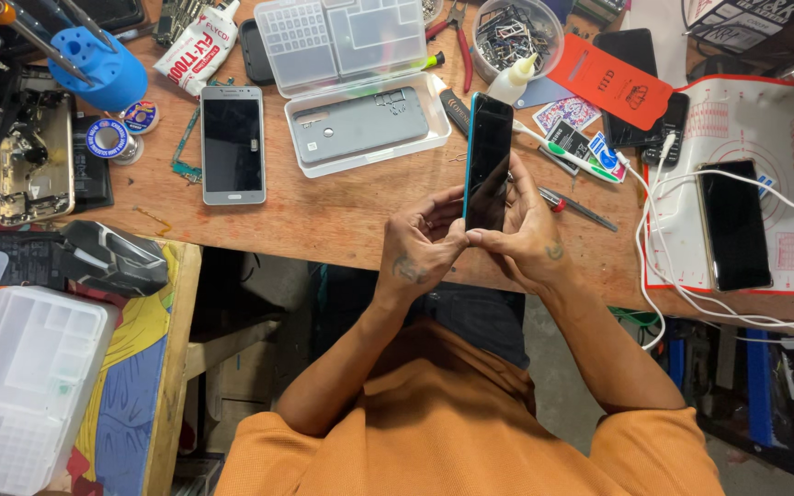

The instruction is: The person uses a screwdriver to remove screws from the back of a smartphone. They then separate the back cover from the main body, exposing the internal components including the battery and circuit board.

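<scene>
— Phone [488, 163] first: where do you have it?

— You hold it upright on its edge above the near side of the counter [342, 216], dark glass turned to your right, teal rim showing along the left. Your left hand [423, 246] closes its grip on the lower left edge, thumb and fingertips pinching at the corner; your right hand [527, 234] wraps the back and the lower right side, so both grips are shut on it.

— How far along does it look?

— Judging by what shows, you are early or mid-way: the body is whole, no gap between glass and frame can be made out, and no tool is in either hand. Whether the fingertips are pressing or prying at that corner, I cannot tell.

— What lies around you?

— Just behind the phone, a small white glue bottle [513, 81] and a red-handled screwdriver [573, 206] near your right wrist. To the left, a clear plastic case [360, 84] lies open with a grey back cover [357, 123] in it, and beside that a silver phone [232, 144] lies face up. A round tub of small metal parts [511, 35] stands further back. On the right, a black phone [733, 223] rests on a white mat [788, 119] with a white cable [656, 213] looping past it.

— Anything in the way?

— That cable runs close to your right elbow, and the screwdriver sits right under your hand.
</scene>
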